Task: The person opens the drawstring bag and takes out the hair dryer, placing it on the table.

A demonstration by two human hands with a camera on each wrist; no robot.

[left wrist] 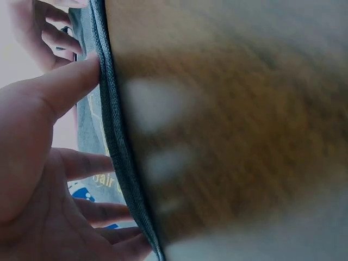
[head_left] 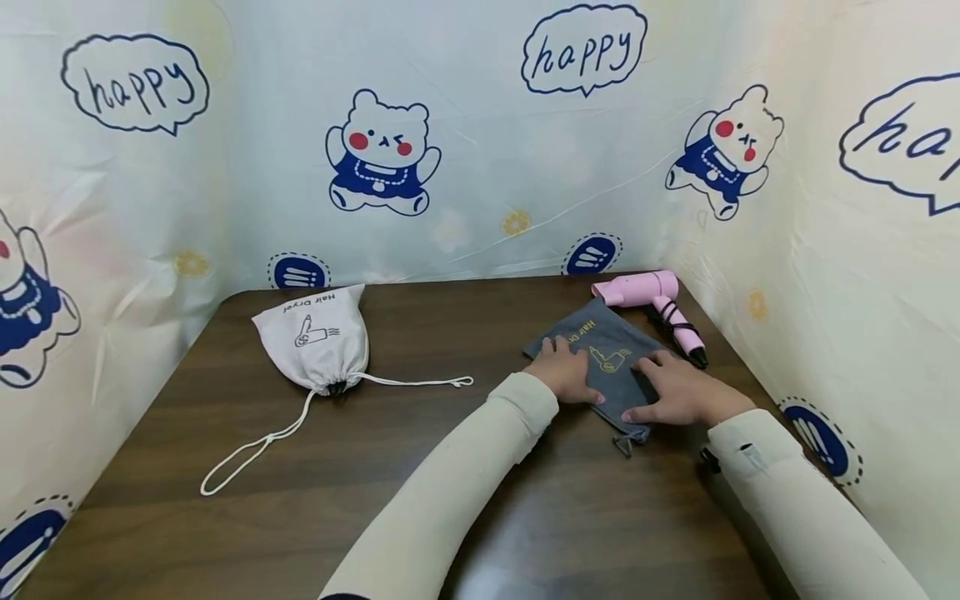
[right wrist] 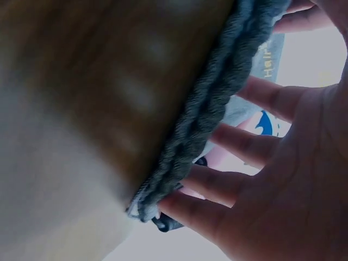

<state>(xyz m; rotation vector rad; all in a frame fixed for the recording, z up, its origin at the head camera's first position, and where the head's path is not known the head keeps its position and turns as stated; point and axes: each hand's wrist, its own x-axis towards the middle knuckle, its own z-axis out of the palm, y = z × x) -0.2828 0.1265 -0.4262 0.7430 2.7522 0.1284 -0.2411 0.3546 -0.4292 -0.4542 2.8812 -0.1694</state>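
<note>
Grey pouch (head_left: pixel 611 362), printed in yellow with a dryer outline and partly hidden lettering, is laid on the brown worktop (head_left: pixel 187 542), toward 1 o'clock from its middle as seen by the head camera. The pouch is touched from both sides. On its 9 o'clock side, the left hand (head_left: pixel 561 372) is held open, fingers parted and nothing clasped; at about 4 o'clock, the right hand (head_left: pixel 686 392) is likewise held open and loosely spread, with nothing enclosed and its thumb set near the pouch's lower end. In each wrist view, the pouch's dark edge is met by the fingertips. A bit of grey cord (head_left: pixel 623 446) is seen just beyond that lower end, toward 5 o'clock. Just beside the pouch, toward 1 o'clock, a pink hair dryer (head_left: pixel 637 288) is placed, its nozzle pointed to 9 o'clock, its handle wrapped in black cable (head_left: pixel 660 321) and angled to 5 o'clock. Well apart, toward 10 o'clock on the worktop, a white pouch (head_left: pixel 318 333) is set down, its gathered neck turned to 6 o'clock, its white drawstrings (head_left: pixel 408 382) stretched toward 3 and 7 o'clock. The worktop is bordered by a bear-printed sheet (head_left: pixel 487 150).
</note>
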